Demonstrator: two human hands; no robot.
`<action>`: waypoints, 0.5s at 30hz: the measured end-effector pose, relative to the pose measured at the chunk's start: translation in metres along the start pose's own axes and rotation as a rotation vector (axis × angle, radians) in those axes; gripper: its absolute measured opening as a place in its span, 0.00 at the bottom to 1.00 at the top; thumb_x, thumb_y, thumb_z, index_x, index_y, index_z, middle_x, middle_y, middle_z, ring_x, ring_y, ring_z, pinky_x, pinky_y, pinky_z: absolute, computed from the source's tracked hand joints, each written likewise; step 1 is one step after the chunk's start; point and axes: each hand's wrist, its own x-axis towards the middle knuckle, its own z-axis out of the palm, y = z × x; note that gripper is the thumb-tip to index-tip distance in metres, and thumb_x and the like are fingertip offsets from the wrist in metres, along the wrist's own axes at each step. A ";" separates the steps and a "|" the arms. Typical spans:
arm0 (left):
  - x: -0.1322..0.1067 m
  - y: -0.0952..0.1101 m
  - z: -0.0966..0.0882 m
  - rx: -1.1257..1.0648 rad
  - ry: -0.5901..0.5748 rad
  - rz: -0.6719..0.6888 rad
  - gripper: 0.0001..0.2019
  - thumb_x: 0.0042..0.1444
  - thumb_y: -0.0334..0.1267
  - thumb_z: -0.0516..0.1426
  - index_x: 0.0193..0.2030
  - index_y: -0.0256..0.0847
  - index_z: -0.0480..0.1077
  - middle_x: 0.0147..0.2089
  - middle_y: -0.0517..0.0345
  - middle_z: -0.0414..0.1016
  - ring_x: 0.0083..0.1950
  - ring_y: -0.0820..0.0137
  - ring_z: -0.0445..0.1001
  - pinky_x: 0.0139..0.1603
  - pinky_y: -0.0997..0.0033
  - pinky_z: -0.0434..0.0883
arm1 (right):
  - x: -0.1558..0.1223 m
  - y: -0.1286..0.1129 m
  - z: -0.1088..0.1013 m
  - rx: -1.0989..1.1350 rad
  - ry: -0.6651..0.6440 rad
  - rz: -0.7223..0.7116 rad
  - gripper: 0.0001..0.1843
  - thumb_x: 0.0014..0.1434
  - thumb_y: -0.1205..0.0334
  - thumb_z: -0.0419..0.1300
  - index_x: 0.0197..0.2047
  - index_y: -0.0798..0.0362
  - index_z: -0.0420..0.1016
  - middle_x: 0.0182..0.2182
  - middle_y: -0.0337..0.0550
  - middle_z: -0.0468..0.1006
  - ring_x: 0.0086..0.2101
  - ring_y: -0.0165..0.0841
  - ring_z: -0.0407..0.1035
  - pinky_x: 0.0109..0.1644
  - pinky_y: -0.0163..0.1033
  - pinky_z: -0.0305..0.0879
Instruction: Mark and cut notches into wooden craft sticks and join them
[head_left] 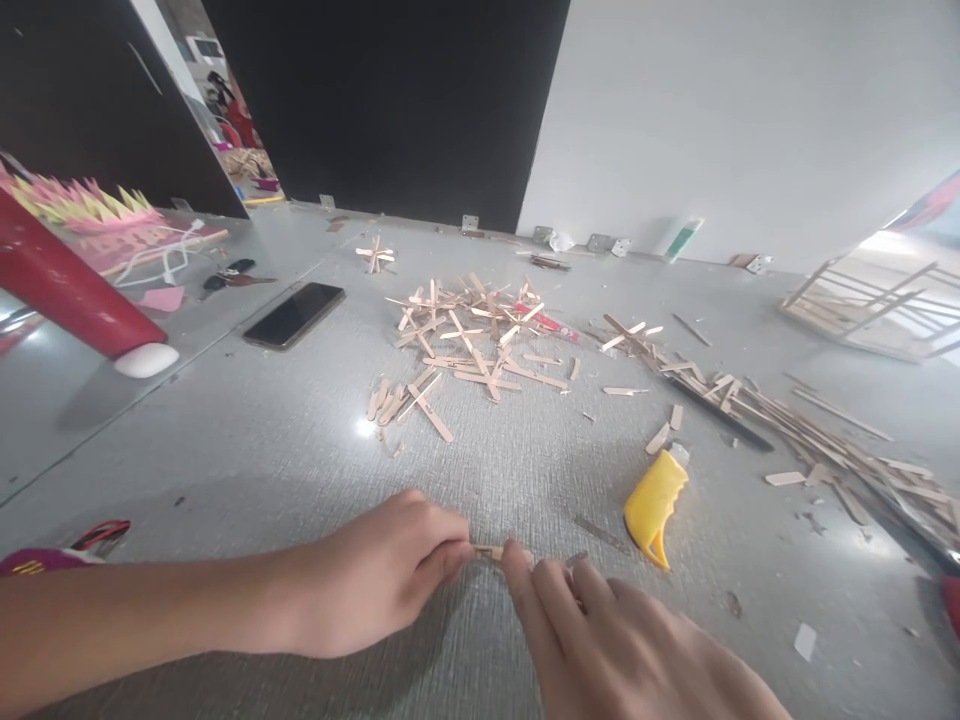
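Note:
A short piece of wooden craft stick (487,552) lies low over the grey surface, bridging my two hands. My left hand (390,575) pinches its left end between thumb and curled fingers. On the right part of it rests the index fingertip of my right hand (615,640), whose other fingers are bent close together and partly hide that end. A yellow utility knife (652,500) lies just beyond my right hand, apart from it. Farther forward is a loose pile of craft sticks (472,343), several of them crossed into star shapes.
A black phone (295,315) lies at the left, near a red post (82,285) with a white foot. Long thin wooden strips (825,440) spread along the right, below a stick frame (874,300). Black and white panels (720,110) stand at the back.

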 end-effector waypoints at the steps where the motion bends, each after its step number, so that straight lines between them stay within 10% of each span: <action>1: -0.001 0.000 0.001 -0.003 0.009 0.005 0.21 0.76 0.42 0.42 0.30 0.42 0.61 0.26 0.63 0.64 0.28 0.72 0.62 0.31 0.71 0.58 | 0.003 -0.001 -0.001 -0.026 -0.010 -0.012 0.18 0.64 0.77 0.50 0.48 0.60 0.80 0.28 0.42 0.78 0.22 0.29 0.68 0.23 0.38 0.60; 15: 0.003 -0.001 0.004 0.013 0.046 -0.011 0.21 0.75 0.40 0.45 0.27 0.41 0.59 0.23 0.67 0.62 0.26 0.74 0.63 0.36 0.71 0.62 | 0.002 0.002 0.006 -0.026 0.032 -0.009 0.19 0.62 0.75 0.53 0.51 0.60 0.79 0.26 0.38 0.76 0.22 0.31 0.70 0.23 0.39 0.65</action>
